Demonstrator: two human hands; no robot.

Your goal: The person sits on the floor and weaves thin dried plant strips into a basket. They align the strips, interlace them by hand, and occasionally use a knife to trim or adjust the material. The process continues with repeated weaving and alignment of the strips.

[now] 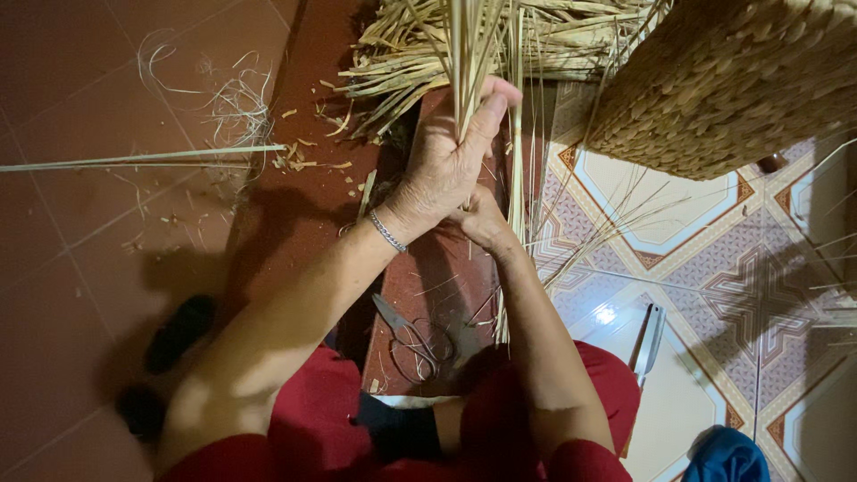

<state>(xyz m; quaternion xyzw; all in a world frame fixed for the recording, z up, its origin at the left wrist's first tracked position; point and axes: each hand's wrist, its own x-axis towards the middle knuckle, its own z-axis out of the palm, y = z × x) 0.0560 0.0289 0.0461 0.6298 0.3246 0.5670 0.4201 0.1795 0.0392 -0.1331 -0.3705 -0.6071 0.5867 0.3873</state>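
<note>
— Clamped around a bundle of dry straw stalks [469, 54], the left hand [451, 161] has its fingers wrapped and thumb pressed along the stems; the bundle stands upright just left of the woven basket [732, 80].

— And the right hand?

— The right hand [482, 221] sits directly under the left, mostly hidden by it; I cannot tell how far it is closed or what it grips.

— What step does this look like?

— I'd judge gathering and evening the stalks into one bunch. The next move seems to call for a firm hold while the loose ends are drawn level.

— Tools nearby?

— Scissors [412, 337] lie well below the basket, near the knees; a knife [650, 344] rests on the patterned tiles below it.
</note>
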